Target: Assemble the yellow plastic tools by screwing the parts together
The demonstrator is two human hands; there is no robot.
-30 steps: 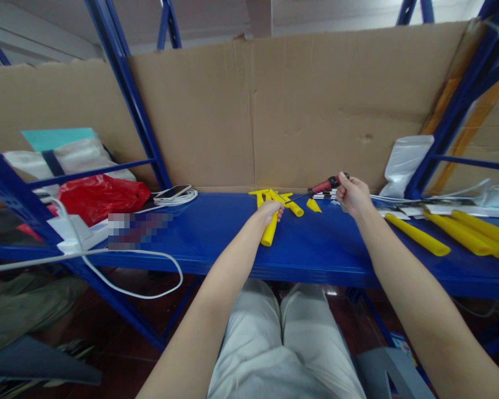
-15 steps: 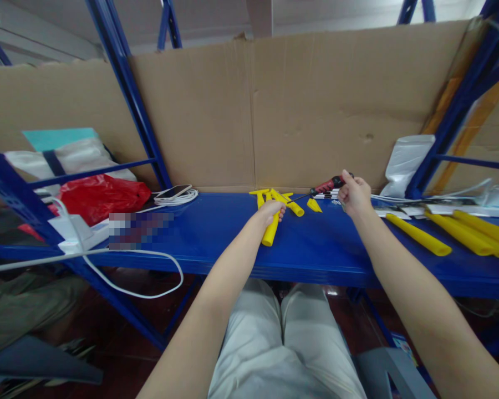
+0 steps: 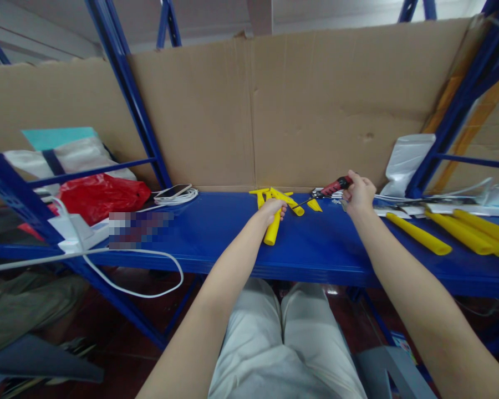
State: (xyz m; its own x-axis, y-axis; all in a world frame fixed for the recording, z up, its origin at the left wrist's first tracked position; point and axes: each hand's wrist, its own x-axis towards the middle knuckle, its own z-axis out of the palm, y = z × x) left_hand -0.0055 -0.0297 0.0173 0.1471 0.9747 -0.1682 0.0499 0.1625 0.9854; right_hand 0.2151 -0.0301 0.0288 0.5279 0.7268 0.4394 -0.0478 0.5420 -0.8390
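Observation:
My left hand (image 3: 275, 211) is closed around a yellow plastic tube-shaped handle (image 3: 271, 234), whose round lower end sticks out below the fingers over the blue shelf. My right hand (image 3: 359, 193) grips the end of a screwdriver (image 3: 331, 188) with a red and black handle. The dark shaft slants down to the left, its tip close by my left fingers; whether it touches the yellow part I cannot tell. Other yellow plastic pieces (image 3: 290, 200) lie right behind my left hand. A small yellow piece (image 3: 315, 205) rests under the screwdriver.
Several yellow tubes (image 3: 419, 235) lie on the shelf at right, near a white plastic bag (image 3: 408, 160). A phone (image 3: 173, 192) on coiled white cable and a red bag (image 3: 103, 197) are at left. Cardboard (image 3: 316, 105) stands behind; blue posts (image 3: 128, 88) frame the shelf.
My right hand has moved a little to the right, drawing the screwdriver with it. My left hand and the yellow handle have barely shifted.

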